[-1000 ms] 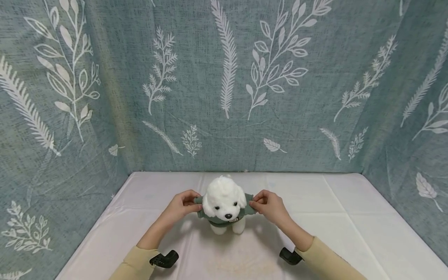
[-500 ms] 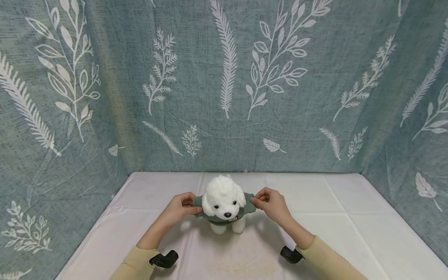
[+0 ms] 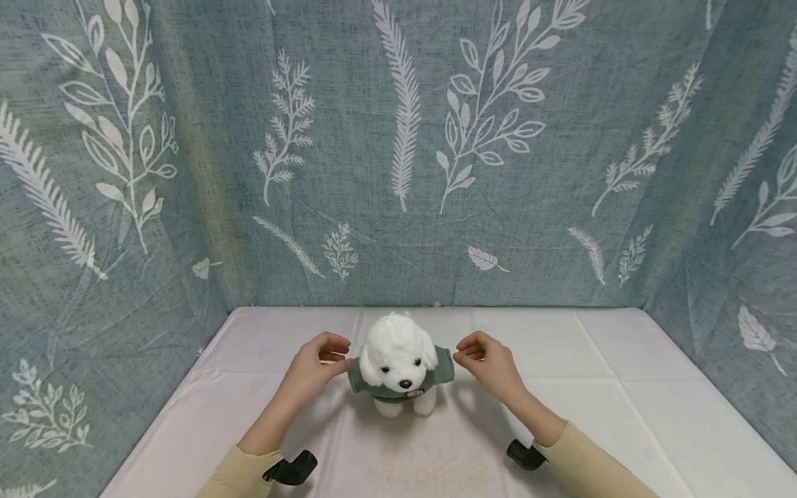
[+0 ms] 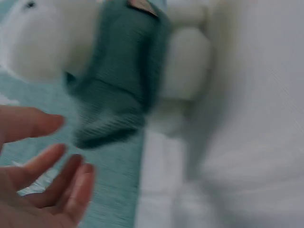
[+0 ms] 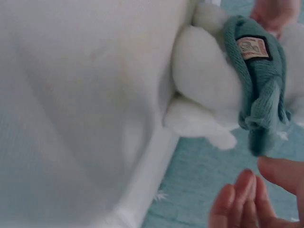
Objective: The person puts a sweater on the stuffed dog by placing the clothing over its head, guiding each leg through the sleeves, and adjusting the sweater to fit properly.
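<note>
A white plush dog [image 3: 397, 342] stands on the white-covered table, facing the head camera. It wears a green knitted sweater [image 3: 443, 366] with a small patch [image 5: 252, 48] at the front. Both short sleeves stick out sideways. My left hand [image 3: 313, 366] is beside one sleeve, thumb and fingers spread; the left wrist view shows a gap between them and the sleeve [image 4: 109, 126]. On the other side, my right hand [image 3: 495, 365] has its thumb close to the sleeve tip [image 5: 259, 140], with the fingers apart from it. Whether that thumb touches the knit, I cannot tell.
The white cloth-covered table [image 3: 591, 401] spreads around the dog. A teal curtain [image 3: 373, 138] with white leaf prints encloses the back and both sides. Black devices [image 3: 291, 468] sit at both wrists, by the beige cuffs.
Both hands pinched the sweater's sleeves and drew them outward, then let go. The fingers are now off the cloth or at its tips, and the left sleeve droops a little.
</note>
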Demonstrator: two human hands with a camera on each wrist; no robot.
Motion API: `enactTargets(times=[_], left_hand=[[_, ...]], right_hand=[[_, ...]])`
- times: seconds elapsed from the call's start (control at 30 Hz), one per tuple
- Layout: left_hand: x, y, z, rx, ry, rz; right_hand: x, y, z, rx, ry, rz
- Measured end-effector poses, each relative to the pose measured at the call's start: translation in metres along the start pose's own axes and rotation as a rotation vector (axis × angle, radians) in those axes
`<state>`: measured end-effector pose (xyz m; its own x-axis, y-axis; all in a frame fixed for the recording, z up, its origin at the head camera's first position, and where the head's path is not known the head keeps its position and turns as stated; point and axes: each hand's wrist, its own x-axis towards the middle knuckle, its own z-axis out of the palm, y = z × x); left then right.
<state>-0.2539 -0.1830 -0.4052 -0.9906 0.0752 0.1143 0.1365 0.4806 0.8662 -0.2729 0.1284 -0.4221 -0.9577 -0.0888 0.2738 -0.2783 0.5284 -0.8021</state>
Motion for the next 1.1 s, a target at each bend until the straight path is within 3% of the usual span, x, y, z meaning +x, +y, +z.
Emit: enactTargets(times=[0.13,0.23,0.3,0.53,0.7,1.1], left_hand=[[-0.009,0.014,-0.004,-0.071,0.012,0.111],[-0.014,0.017,-0.001,-0.102,-0.043,0.198],[-0.017,0.017,0.003,-0.116,-0.066,0.232],[-0.021,0.016,0.019,-0.155,-0.061,0.208],[-0.021,0.015,0.023,-0.169,-0.038,0.175],[-0.019,0.019,0.022,-0.178,-0.035,0.192]], right_hand=[[-0.006,-0.006,-0.005,0.109,0.058,-0.176],[-0.011,-0.012,-0.002,0.199,-0.012,-0.319],[-0.015,-0.016,0.001,0.234,-0.084,-0.362],[-0.027,-0.032,0.011,0.256,-0.202,-0.282],[-0.027,-0.031,0.016,0.296,-0.195,-0.257],[-0.027,-0.045,0.012,0.3,-0.192,-0.26]])
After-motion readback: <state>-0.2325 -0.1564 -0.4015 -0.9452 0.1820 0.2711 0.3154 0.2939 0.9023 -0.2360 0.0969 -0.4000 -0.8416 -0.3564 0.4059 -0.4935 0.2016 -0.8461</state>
